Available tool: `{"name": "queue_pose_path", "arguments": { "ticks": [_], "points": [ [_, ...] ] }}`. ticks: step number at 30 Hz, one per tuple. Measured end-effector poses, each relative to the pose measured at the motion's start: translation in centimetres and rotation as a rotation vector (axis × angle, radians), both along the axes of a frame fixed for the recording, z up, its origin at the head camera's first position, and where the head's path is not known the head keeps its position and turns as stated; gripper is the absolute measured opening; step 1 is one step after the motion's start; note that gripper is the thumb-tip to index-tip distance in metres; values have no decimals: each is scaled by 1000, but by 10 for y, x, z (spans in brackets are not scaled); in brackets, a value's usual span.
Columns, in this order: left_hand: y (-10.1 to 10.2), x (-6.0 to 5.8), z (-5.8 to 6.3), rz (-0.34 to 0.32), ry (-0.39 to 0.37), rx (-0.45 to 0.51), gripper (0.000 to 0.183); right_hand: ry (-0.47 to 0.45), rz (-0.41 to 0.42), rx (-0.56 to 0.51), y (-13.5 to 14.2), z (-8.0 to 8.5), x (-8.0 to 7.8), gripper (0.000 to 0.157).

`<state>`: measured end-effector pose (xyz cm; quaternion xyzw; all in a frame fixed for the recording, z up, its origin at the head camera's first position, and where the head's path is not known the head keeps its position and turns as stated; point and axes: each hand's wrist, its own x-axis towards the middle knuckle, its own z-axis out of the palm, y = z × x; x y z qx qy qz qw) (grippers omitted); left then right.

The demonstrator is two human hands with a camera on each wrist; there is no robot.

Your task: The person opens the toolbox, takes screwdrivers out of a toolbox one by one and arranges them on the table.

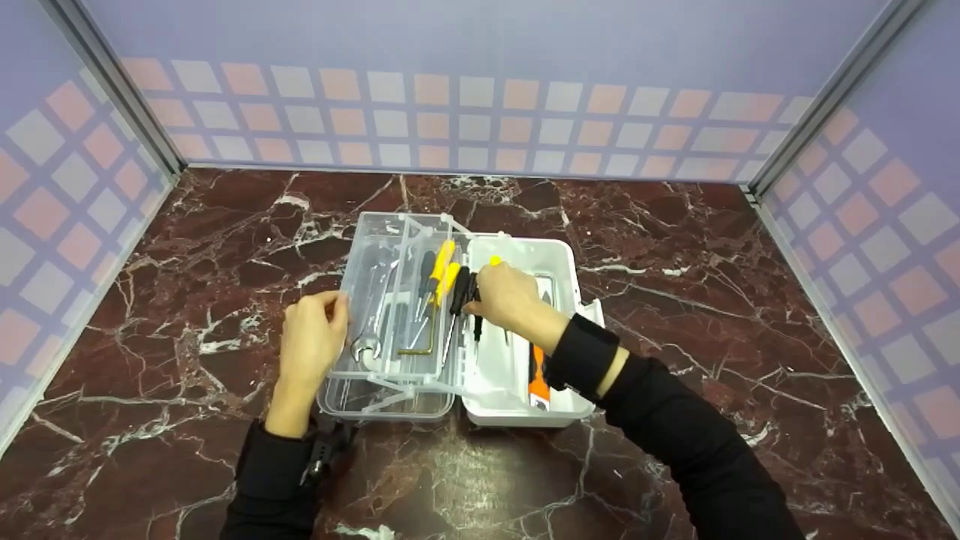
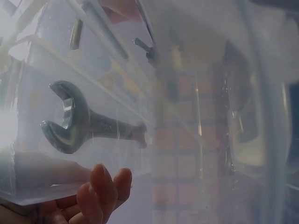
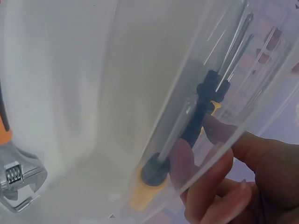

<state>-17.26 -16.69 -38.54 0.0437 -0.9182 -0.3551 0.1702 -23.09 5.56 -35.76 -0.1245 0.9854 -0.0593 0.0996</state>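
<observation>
My left hand [image 1: 311, 334] grips the left edge of a clear plastic tray [image 1: 367, 225], its curled fingertips at the rim and one digit seen through the plastic. Lying in that tray is an open-end wrench [image 2: 74, 119]. My right hand [image 1: 510, 296] is over the inner side of the open toolbox, pinching a black-handled screwdriver [image 1: 478, 326] between thumb and fingers. Close by its fingertips, a yellow-and-black screwdriver [image 3: 149, 182] shows in the right wrist view. More yellow-handled screwdrivers [image 1: 444, 262], another black screwdriver [image 1: 459, 292] and a brass hex key [image 1: 429, 345] lie in the tray.
The white toolbox base [image 1: 517, 420] stands open to the right of the tray. Inside it are an orange utility knife [image 1: 538, 382] and an adjustable wrench [image 3: 18, 177]. A clear lid [image 1: 352, 409] lies under the tray. Marbled tabletop [image 1: 675, 315] surrounds the box, with patterned panels [image 1: 480, 97] behind.
</observation>
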Motion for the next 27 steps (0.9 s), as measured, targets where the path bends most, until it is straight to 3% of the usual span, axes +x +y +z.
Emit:
{"name": "queue_pose_path", "arguments": {
  "ticks": [3,11,17,22,27],
  "points": [
    [0,0,0,3,-19,7,24,8,2,-28,-1,-2,0,39],
    [0,0,2,-2,-29,7,24,-16,19,-195,5,-3,-1,21],
    [0,-1,2,-1,-49,11,24,-6,58,-289,9,-1,-1,35],
    [0,0,2,-2,-50,13,24,19,53,-372,13,10,0,29],
    [0,1,2,-6,-24,6,24,-43,-41,-457,24,30,-1,15]
  ]
}}
